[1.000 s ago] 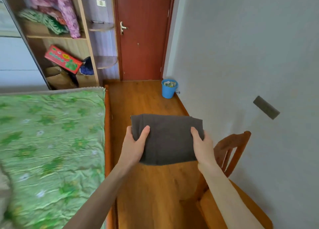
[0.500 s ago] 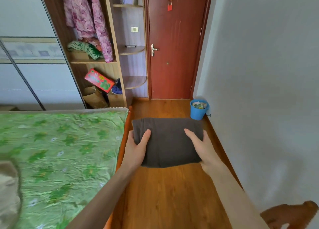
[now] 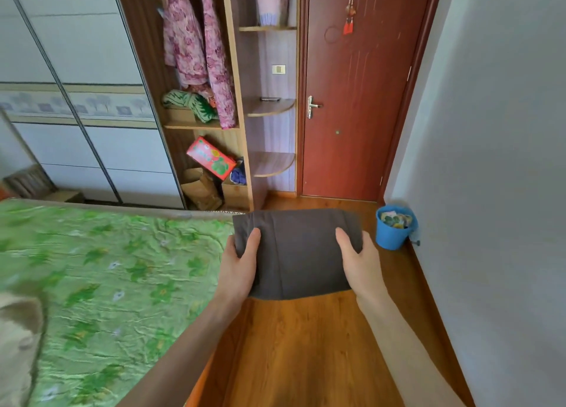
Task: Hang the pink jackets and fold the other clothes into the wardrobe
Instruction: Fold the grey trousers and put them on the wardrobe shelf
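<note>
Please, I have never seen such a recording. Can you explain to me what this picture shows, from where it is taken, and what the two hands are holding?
There is no machine here: a person wears a wide-angle camera on the head, so you look forward and down at their own arms. The left hand and the right hand each grip one side of a folded dark grey cloth, thumbs on top, above the wooden floor. On the left is a bed with a green cover. Ahead stands an open wardrobe, where pink jackets already hang, beside a red door. A blue bucket stands by the wall.
</note>
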